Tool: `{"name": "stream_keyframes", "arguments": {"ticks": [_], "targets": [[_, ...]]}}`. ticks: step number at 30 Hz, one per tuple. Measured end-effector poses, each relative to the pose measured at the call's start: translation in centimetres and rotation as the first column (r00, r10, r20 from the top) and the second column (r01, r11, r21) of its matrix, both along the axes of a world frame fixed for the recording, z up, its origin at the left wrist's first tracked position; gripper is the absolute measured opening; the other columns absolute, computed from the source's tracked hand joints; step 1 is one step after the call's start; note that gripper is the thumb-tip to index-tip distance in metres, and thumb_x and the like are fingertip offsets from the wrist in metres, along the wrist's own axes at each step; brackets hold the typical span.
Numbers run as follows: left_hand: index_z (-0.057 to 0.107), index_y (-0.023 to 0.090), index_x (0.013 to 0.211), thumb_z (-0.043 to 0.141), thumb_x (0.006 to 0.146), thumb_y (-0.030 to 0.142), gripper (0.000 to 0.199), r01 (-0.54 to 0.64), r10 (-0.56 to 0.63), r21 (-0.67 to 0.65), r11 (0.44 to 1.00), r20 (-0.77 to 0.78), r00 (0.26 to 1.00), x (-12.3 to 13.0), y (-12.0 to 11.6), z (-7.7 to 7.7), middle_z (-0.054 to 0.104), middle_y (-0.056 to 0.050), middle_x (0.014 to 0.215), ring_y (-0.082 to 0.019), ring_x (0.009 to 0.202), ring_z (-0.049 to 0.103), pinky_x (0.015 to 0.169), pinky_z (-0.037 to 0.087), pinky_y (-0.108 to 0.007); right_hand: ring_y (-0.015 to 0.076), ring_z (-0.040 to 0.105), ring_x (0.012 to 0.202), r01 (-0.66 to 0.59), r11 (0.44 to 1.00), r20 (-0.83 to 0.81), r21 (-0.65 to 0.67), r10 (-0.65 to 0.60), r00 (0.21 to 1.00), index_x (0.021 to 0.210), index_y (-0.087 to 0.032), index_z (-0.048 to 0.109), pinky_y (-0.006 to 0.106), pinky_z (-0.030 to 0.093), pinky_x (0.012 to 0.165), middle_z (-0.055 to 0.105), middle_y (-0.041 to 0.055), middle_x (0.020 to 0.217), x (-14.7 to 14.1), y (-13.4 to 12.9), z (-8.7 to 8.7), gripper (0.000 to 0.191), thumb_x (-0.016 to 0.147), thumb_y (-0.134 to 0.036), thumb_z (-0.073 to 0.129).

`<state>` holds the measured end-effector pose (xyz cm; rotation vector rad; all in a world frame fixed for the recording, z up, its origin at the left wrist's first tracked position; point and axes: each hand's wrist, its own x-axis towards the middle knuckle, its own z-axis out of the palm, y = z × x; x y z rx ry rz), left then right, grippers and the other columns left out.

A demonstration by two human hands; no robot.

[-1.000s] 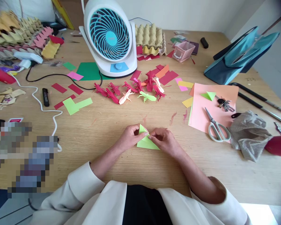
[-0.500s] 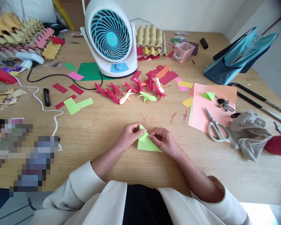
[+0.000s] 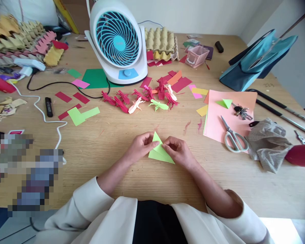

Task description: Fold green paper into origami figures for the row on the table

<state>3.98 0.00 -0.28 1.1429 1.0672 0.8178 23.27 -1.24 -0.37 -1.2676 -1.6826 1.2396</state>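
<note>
A light green sheet of paper [image 3: 160,156], folded with a pointed flap at its top, is held between both hands just above the wooden table. My left hand [image 3: 143,145] pinches its left side, thumb on top. On the right edge, my right hand [image 3: 177,151] grips the paper between thumb and fingers. Beyond the hands lie several folded paper figures: red ones [image 3: 120,104], a pale peach one [image 3: 135,105] and a light green one [image 3: 158,105]. Light green paper scraps [image 3: 77,116] rest to the left.
A white fan [image 3: 118,42] stands at the back. To the right are scissors [image 3: 234,135] and keys [image 3: 242,112] on pink paper [image 3: 215,125], a crumpled grey cloth [image 3: 268,145] and a blue bag [image 3: 256,62]. A black marker [image 3: 48,107] and white cable [image 3: 44,113] lie left.
The paper's upper flap has opened into a larger triangle standing above the fingers. Both hands keep hold and have shifted only slightly.
</note>
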Motion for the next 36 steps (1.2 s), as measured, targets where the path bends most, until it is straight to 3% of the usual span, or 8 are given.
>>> {"name": "stream_keyframes", "arguments": {"ticks": [4,8,16,24,29,32,36], "targets": [[0.067,0.012,0.083,0.075,0.072,0.044,0.035,0.042,-0.045,-0.032,0.999,-0.106,0.993,0.3,-0.3,-0.7,0.064,-0.002,0.075,-0.014,0.067,0.057,0.060,0.045,-0.024,0.0126,0.050,0.061,0.029,1.000,-0.056,-0.006,-0.030,0.998,0.073,-0.018,0.060,0.023,0.039,0.054,0.058,0.0011,0.068,0.0,-0.1,-0.3,0.024,0.088,-0.037,0.060],[0.068,0.012,0.083,0.076,0.071,0.046,0.037,0.064,-0.071,-0.066,0.996,-0.107,0.992,-0.1,-0.1,-0.9,0.064,-0.002,0.074,-0.014,0.066,0.058,0.061,0.045,-0.025,0.0126,0.049,0.061,0.040,0.999,-0.075,-0.011,-0.040,0.996,0.073,-0.018,0.060,0.023,0.039,0.053,0.058,0.0011,0.068,0.0,-0.1,-0.4,0.025,0.088,-0.038,0.061],[0.057,0.014,0.064,0.076,0.070,0.049,0.040,0.110,-0.118,-0.068,0.992,-0.124,0.985,-1.0,0.3,-1.3,0.054,0.002,0.059,-0.009,0.055,0.047,0.053,0.036,-0.022,0.0124,0.047,0.060,0.055,0.997,-0.113,-0.062,-0.062,0.992,0.072,-0.018,0.058,0.024,0.038,0.052,0.055,0.0007,0.067,0.0,0.0,-0.8,0.028,0.085,-0.042,0.062],[0.052,0.015,0.058,0.075,0.072,0.047,0.042,0.108,-0.100,0.039,0.993,-0.164,0.981,-1.1,0.3,-1.2,0.046,0.004,0.054,-0.008,0.051,0.040,0.049,0.029,-0.020,0.0120,0.044,0.059,0.039,0.993,-0.101,-0.109,-0.050,0.994,0.073,-0.018,0.057,0.024,0.036,0.052,0.053,0.0000,0.066,0.0,0.1,0.0,0.033,0.085,-0.049,0.060],[0.052,0.015,0.060,0.073,0.074,0.047,0.041,0.081,-0.065,0.072,0.994,-0.196,0.978,-0.5,0.1,-0.7,0.045,0.004,0.056,-0.008,0.052,0.038,0.050,0.028,-0.021,0.0117,0.044,0.060,-0.063,0.996,0.050,-0.066,0.066,0.997,0.078,-0.017,0.059,0.024,0.034,0.054,0.053,-0.0012,0.067,-0.2,0.1,0.6,0.025,0.083,-0.042,0.064],[0.052,0.015,0.059,0.072,0.074,0.047,0.041,0.091,-0.067,0.099,0.991,-0.222,0.973,-0.2,-0.1,-0.6,0.042,0.005,0.054,-0.007,0.051,0.035,0.049,0.026,-0.020,0.0105,0.038,0.057,-0.053,0.999,0.152,-0.013,0.054,0.987,0.068,-0.018,0.054,0.024,0.029,0.052,0.045,-0.0034,0.061,-0.4,0.0,0.6,0.029,0.082,-0.041,0.064],[0.050,0.016,0.058,0.071,0.076,0.046,0.040,0.092,-0.061,0.128,0.987,-0.232,0.971,-0.2,-0.1,-0.7,0.041,0.005,0.054,-0.007,0.052,0.034,0.049,0.026,-0.020,0.0099,0.035,0.056,-0.048,0.999,0.171,-0.015,0.050,0.984,0.062,-0.018,0.049,0.025,0.026,0.051,0.039,-0.0040,0.058,-0.6,-0.1,0.6,0.034,0.083,-0.040,0.062]]}}
